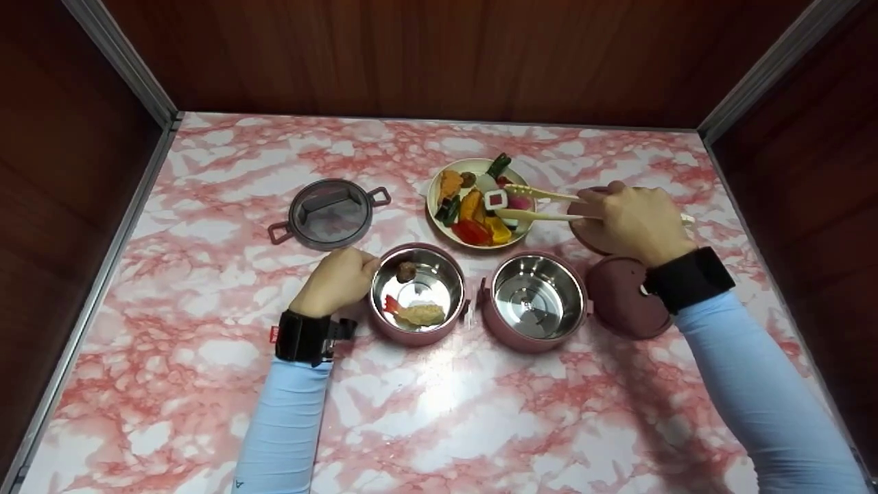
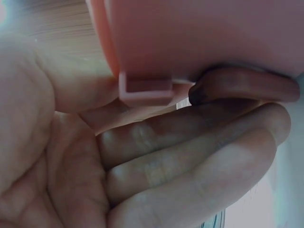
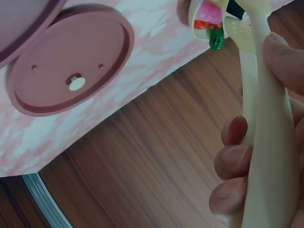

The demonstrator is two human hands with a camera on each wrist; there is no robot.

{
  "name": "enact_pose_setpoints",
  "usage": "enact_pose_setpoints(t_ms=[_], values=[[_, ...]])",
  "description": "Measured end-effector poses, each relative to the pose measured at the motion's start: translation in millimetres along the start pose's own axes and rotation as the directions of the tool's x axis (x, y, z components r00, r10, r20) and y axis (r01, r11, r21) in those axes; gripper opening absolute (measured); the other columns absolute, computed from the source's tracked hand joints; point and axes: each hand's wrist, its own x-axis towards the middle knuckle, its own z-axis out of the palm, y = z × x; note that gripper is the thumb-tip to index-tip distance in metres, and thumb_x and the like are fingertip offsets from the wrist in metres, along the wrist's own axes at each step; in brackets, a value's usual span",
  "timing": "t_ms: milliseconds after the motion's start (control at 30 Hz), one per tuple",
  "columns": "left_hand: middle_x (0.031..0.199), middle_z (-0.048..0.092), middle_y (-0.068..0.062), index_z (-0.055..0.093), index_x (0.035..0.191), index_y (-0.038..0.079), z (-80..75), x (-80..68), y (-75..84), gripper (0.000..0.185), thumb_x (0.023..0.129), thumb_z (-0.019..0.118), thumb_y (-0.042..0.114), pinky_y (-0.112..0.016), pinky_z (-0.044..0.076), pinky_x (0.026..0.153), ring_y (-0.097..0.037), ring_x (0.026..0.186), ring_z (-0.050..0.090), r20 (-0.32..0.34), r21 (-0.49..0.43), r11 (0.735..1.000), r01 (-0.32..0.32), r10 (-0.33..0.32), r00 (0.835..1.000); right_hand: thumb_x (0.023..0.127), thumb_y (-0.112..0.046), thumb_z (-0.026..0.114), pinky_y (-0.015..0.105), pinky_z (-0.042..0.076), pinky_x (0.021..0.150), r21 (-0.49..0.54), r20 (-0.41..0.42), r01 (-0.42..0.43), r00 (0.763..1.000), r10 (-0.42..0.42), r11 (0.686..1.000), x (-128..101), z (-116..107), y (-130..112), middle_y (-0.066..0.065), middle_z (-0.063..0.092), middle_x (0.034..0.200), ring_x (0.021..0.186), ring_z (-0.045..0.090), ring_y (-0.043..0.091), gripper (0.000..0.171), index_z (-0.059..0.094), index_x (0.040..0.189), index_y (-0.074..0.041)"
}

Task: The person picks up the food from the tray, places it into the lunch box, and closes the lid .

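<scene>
The right hand (image 1: 634, 223) is gripping cream tongs (image 1: 542, 206), tips spread over the sushi piece (image 1: 495, 200) on the plate (image 1: 439, 182) at twelve o'clock. It is probably light and slippery, best squeezed across its sides. The left hand's fingers (image 2: 190, 156) are curling around the left bowl (image 1: 416, 293).

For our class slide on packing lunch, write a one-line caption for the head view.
Right hand holds cream tongs over the food plate; left hand steadies a pink steel-lined container.

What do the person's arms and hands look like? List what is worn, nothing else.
Both hands are bare: no gloves or rings show. The left hand and right hand each emerge from a long light-blue sleeve. Each wrist carries a broad black strap; the left wrist strap bears a small red tag, and the right wrist strap is plain.
</scene>
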Motion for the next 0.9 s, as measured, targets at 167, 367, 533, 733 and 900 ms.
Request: enact_pose_setpoints(t_ms=[167, 367, 533, 733, 900], values=[[0.079, 0.066, -0.010, 0.067, 0.070, 0.008, 0.3, 0.0, 0.1, 0.038, 0.102, 0.053, 0.023, -0.045, 0.049, 0.079, -0.027, 0.078, 0.061, 0.000, -0.001, 1.000, 0.000, 0.000, 1.000, 0.083, -0.032, 0.065, 0.056, 0.040, 0.040, 0.010, 0.026, -0.030, 0.999, 0.030, 0.999, 7, -1, 0, 0.015, 0.068, 0.082, 0.064, 0.061, 0.035, 0.026, 0.074, 0.101, -0.016], [0.081, 0.066, -0.011, 0.068, 0.072, 0.007, 0.5, 0.4, -0.2, 0.037, 0.102, 0.053, 0.022, -0.045, 0.049, 0.080, -0.027, 0.079, 0.061, 0.005, 0.000, 1.000, -0.001, 0.001, 1.000, 0.081, -0.033, 0.061, 0.051, 0.034, 0.039, -0.030, 0.091, -0.055, 0.994, 0.058, 0.998, 19, -11, -4, 0.016, 0.058, 0.072, 0.056, 0.054, 0.035, 0.026, 0.070, 0.096, -0.014], [0.081, 0.067, -0.011, 0.068, 0.072, 0.007, -0.5, -0.1, -0.1, 0.037, 0.102, 0.053, 0.022, -0.046, 0.049, 0.080, -0.027, 0.080, 0.061, 0.008, -0.002, 1.000, 0.006, -0.006, 1.000, 0.086, -0.032, 0.060, 0.050, 0.038, 0.045, -0.149, 0.258, -0.015, 0.965, 0.054, 0.989, 43, -28, -17, 0.019, 0.059, 0.080, 0.058, 0.053, 0.037, 0.032, 0.068, 0.106, -0.009], [0.079, 0.066, -0.011, 0.069, 0.074, 0.007, -0.8, -0.5, -0.1, 0.037, 0.102, 0.052, 0.023, -0.045, 0.049, 0.080, -0.027, 0.079, 0.061, 0.011, -0.004, 1.000, 0.009, -0.009, 1.000, 0.086, -0.027, 0.069, 0.049, 0.044, 0.055, -0.258, 0.442, 0.101, 0.896, 0.025, 0.961, 72, -41, -34, 0.017, 0.057, 0.084, 0.069, 0.055, 0.036, 0.028, 0.064, 0.099, -0.003], [0.080, 0.067, -0.010, 0.068, 0.071, 0.008, -0.7, -0.2, 1.2, 0.037, 0.102, 0.053, 0.022, -0.046, 0.049, 0.079, -0.027, 0.079, 0.062, 0.005, -0.001, 1.000, 0.011, -0.011, 1.000, 0.077, -0.020, 0.072, 0.043, 0.042, 0.051, -0.293, 0.439, 0.156, 0.899, -0.012, 0.943, 81, -45, -36, 0.010, 0.056, 0.071, 0.060, 0.052, 0.030, 0.017, 0.063, 0.082, -0.006]])
